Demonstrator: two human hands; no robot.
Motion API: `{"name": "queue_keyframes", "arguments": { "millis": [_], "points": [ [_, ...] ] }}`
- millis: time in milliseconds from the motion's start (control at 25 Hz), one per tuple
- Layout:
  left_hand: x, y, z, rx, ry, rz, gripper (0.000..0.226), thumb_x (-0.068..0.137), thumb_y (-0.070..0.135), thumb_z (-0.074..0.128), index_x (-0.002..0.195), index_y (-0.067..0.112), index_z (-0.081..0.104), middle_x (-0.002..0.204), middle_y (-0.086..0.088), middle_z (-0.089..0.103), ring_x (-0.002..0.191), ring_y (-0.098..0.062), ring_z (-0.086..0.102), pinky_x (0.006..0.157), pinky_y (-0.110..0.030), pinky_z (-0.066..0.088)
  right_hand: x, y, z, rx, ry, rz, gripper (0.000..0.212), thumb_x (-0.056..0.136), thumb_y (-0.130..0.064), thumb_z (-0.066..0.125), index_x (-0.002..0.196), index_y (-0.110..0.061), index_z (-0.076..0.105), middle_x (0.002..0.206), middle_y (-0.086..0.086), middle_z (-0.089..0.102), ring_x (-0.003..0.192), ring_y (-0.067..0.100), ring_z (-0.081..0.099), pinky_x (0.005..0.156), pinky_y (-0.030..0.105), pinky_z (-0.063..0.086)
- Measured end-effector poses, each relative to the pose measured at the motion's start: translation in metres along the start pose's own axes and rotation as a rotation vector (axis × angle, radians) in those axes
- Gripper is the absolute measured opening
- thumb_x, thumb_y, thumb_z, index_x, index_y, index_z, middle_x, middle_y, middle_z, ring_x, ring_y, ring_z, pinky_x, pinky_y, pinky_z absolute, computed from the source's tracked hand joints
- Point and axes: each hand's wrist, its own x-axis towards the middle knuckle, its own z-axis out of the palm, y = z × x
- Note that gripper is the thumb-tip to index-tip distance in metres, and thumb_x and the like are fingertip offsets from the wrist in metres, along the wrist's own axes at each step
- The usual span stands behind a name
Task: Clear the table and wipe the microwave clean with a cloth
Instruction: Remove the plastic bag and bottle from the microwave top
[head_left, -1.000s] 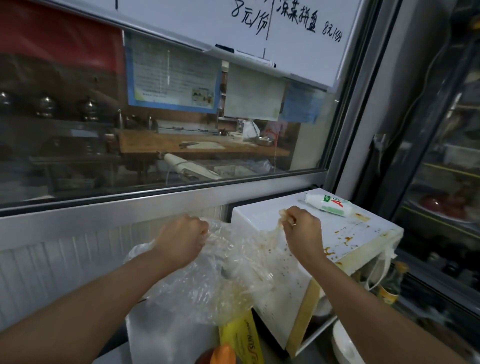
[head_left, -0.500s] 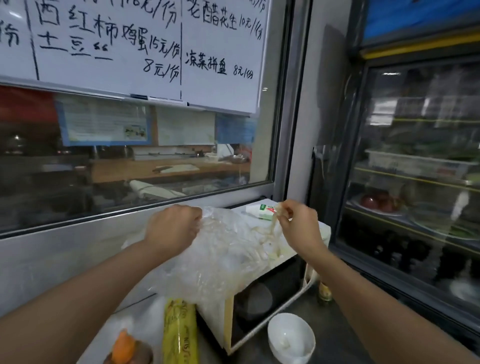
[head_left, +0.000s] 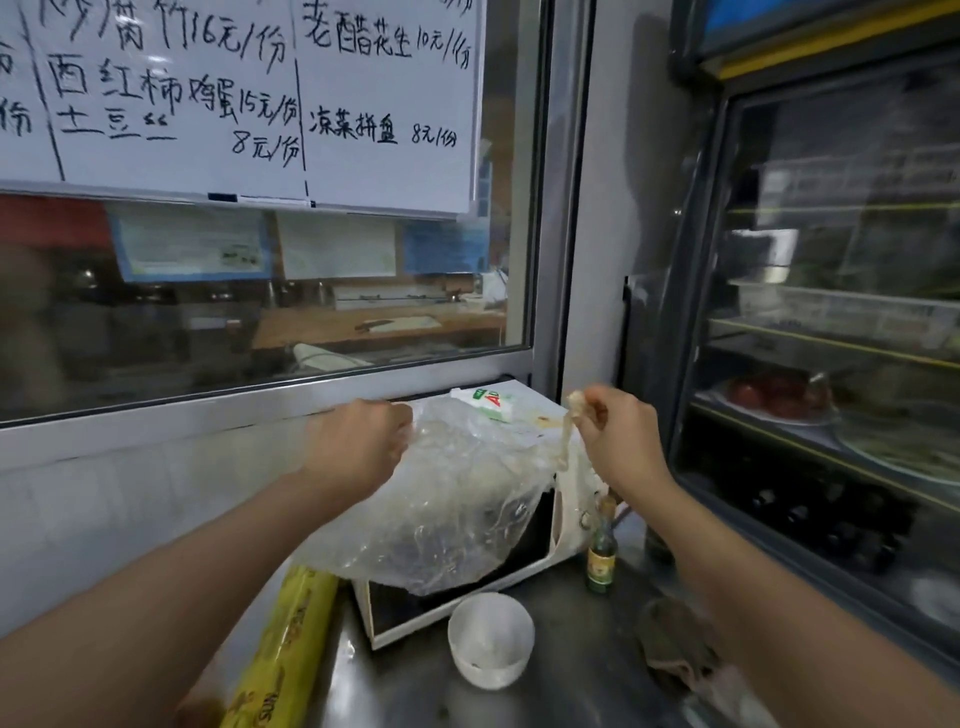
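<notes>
I hold the clear plastic bag (head_left: 441, 499) lifted above the microwave (head_left: 540, 415), my left hand (head_left: 358, 447) and right hand (head_left: 613, 431) each in closed grip on one edge, so its mouth is spread wide.

You see a clear, cloudy plastic bag (head_left: 447, 499) over a white microwave (head_left: 550, 530) with a dark door, a yellow printed roll (head_left: 280, 644), a white bowl (head_left: 491, 639) and a green-capped, yellow-labelled bottle (head_left: 601, 558).
</notes>
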Motion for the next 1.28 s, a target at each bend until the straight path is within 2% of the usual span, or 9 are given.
{"name": "queue_keyframes", "arguments": {
  "millis": [120, 200, 360, 560, 720, 920, 1080, 1200, 1280],
  "points": [
    [0.011, 0.011, 0.0, 0.031, -0.02, -0.021, 0.03, 0.084, 0.02, 0.054, 0.064, 0.023, 0.033, 0.081, -0.003, 0.06, 0.081, -0.033, 0.059, 0.065, -0.034, 0.046, 0.01, 0.018, -0.002, 0.028, -0.005, 0.014, 0.01, 0.088, -0.011, 0.059, 0.081, -0.005, 0.062, 0.069, 0.003, 0.057, 0.064, 0.017, 0.05, 0.054, 0.027, 0.035],
    [0.022, 0.015, -0.001, 0.066, -0.017, -0.025, 0.023, 0.085, 0.018, 0.053, 0.069, 0.022, 0.038, 0.084, -0.003, 0.061, 0.083, -0.031, 0.059, 0.063, -0.032, 0.042, 0.021, 0.028, 0.005, 0.029, -0.01, -0.001, 0.01, 0.088, -0.009, 0.058, 0.079, -0.006, 0.061, 0.068, 0.001, 0.055, 0.063, 0.016, 0.049, 0.051, 0.022, 0.034],
    [0.053, 0.009, 0.008, 0.109, 0.018, -0.065, 0.018, 0.086, 0.015, 0.052, 0.071, 0.019, 0.043, 0.081, -0.007, 0.06, 0.083, -0.034, 0.059, 0.059, -0.029, 0.032, 0.056, 0.043, 0.031, 0.06, -0.058, -0.025, 0.007, 0.086, -0.007, 0.059, 0.082, -0.003, 0.062, 0.075, 0.006, 0.062, 0.07, 0.019, 0.055, 0.062, 0.025, 0.039],
    [0.093, -0.01, 0.037, 0.15, 0.017, -0.168, 0.007, 0.089, 0.019, 0.05, 0.083, 0.017, 0.053, 0.093, -0.008, 0.065, 0.09, -0.034, 0.06, 0.062, -0.03, 0.034, 0.118, 0.052, 0.07, 0.067, -0.123, -0.099, 0.013, 0.086, -0.009, 0.06, 0.075, -0.013, 0.057, 0.076, 0.005, 0.061, 0.074, 0.022, 0.058, 0.063, 0.024, 0.037],
    [0.115, -0.036, 0.062, 0.137, 0.014, -0.277, 0.007, 0.089, 0.018, 0.052, 0.092, 0.016, 0.058, 0.097, -0.008, 0.066, 0.091, -0.033, 0.06, 0.066, -0.033, 0.044, 0.159, 0.058, 0.097, 0.075, -0.11, -0.139, 0.008, 0.087, -0.01, 0.061, 0.079, -0.008, 0.061, 0.081, 0.009, 0.063, 0.076, 0.024, 0.058, 0.065, 0.029, 0.041],
    [0.109, -0.04, 0.099, 0.08, -0.176, -0.344, 0.038, 0.088, 0.03, 0.058, 0.124, 0.024, 0.049, 0.125, -0.001, 0.058, 0.113, -0.026, 0.055, 0.086, -0.036, 0.047, 0.174, 0.052, 0.13, 0.099, -0.139, -0.178, 0.009, 0.086, -0.009, 0.06, 0.08, -0.003, 0.063, 0.08, 0.011, 0.062, 0.076, 0.027, 0.059, 0.064, 0.029, 0.041],
    [0.108, -0.038, 0.12, 0.021, -0.311, -0.313, 0.045, 0.089, 0.036, 0.057, 0.132, 0.029, 0.046, 0.135, 0.003, 0.05, 0.122, -0.02, 0.049, 0.095, -0.038, 0.046, 0.192, 0.037, 0.145, 0.167, -0.091, -0.175, 0.004, 0.084, -0.008, 0.061, 0.082, -0.006, 0.063, 0.084, 0.01, 0.061, 0.077, 0.026, 0.057, 0.069, 0.032, 0.043],
    [0.106, -0.033, 0.123, -0.013, -0.426, -0.358, 0.059, 0.088, 0.045, 0.056, 0.14, 0.026, 0.037, 0.144, 0.002, 0.043, 0.129, -0.02, 0.043, 0.105, -0.039, 0.038, 0.2, 0.018, 0.157, 0.357, -0.127, -0.125, 0.004, 0.083, -0.008, 0.062, 0.08, -0.011, 0.063, 0.081, 0.01, 0.062, 0.077, 0.026, 0.058, 0.071, 0.037, 0.047],
    [0.101, -0.034, 0.114, -0.032, -0.414, -0.458, 0.076, 0.083, 0.055, 0.056, 0.145, 0.022, 0.026, 0.147, 0.001, 0.039, 0.133, -0.021, 0.039, 0.108, -0.04, 0.031, 0.197, 0.002, 0.169, 0.47, -0.203, -0.09, 0.007, 0.083, -0.008, 0.063, 0.078, -0.013, 0.061, 0.072, -0.001, 0.06, 0.07, 0.017, 0.056, 0.067, 0.032, 0.046]
  ]
}}
